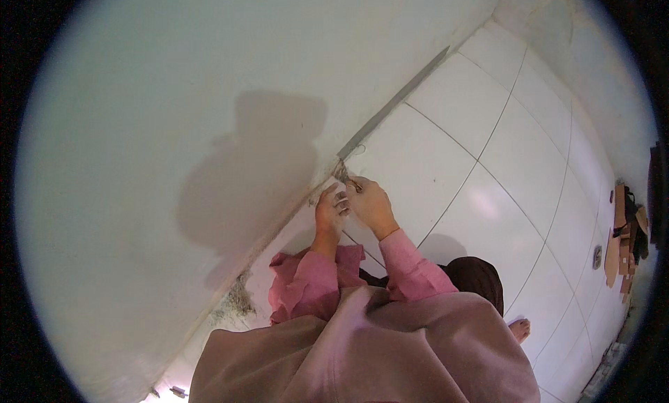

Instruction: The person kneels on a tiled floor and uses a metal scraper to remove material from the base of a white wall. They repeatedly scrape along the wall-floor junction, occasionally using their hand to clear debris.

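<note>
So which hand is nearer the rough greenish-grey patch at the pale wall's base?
Left. The left hand is forward and right of the patch; the right hand is farther to the right.

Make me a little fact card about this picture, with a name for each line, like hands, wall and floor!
Left hand: the left hand is beside the right, fingers bent
Right hand: the right hand has curled fingers; what they hold is unclear
Sleeves: pink sleeves
Wall: pale wall with a dark shadow
Floor: white tiles
Along the wall's bottom: a grey strip, beyond the hands
Dirt: a dark patch near the wall
Far right: brown cardboard
Foot: one bare foot
</note>
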{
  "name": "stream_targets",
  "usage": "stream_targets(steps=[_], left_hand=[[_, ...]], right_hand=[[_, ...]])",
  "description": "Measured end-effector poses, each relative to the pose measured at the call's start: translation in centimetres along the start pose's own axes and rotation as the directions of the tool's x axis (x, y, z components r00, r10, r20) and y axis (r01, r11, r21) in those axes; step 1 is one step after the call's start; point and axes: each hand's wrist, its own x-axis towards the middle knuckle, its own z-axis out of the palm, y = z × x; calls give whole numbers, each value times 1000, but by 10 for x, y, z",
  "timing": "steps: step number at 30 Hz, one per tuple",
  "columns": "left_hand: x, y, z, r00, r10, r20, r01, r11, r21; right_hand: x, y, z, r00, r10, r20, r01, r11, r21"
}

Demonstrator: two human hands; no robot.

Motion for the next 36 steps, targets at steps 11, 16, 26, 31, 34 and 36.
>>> stream_targets(steps=[11, 16, 26, 31, 34, 36], left_hand=[[17, 5, 49, 980, 90, 177, -80, 995, -64], [23, 7, 37, 979, 94, 182, -60, 981, -183], [9, 12, 56, 978, 201, -51, -199, 979, 53], [-10, 21, 66, 973, 229, 2, -227, 962, 151], [-8, 25, 63, 995, 80, 67, -78, 996, -35], [-3, 23, 58, 999, 2, 41, 3, 994, -110]], right_hand=[[-4, 1, -25, 998, 55, 28, -59, 980, 189], [-13, -6, 1, 988, 145, 52, -153, 961, 232], [-18, 2, -12, 991, -37, -127, 23, 994, -109], [-24, 12, -7, 990, -119, -70, 88, 934, -345], [-23, 7, -5, 999, 22, -42, -21, 999, 41], [-22, 0, -7, 901, 340, 272, -435, 694, 574]])
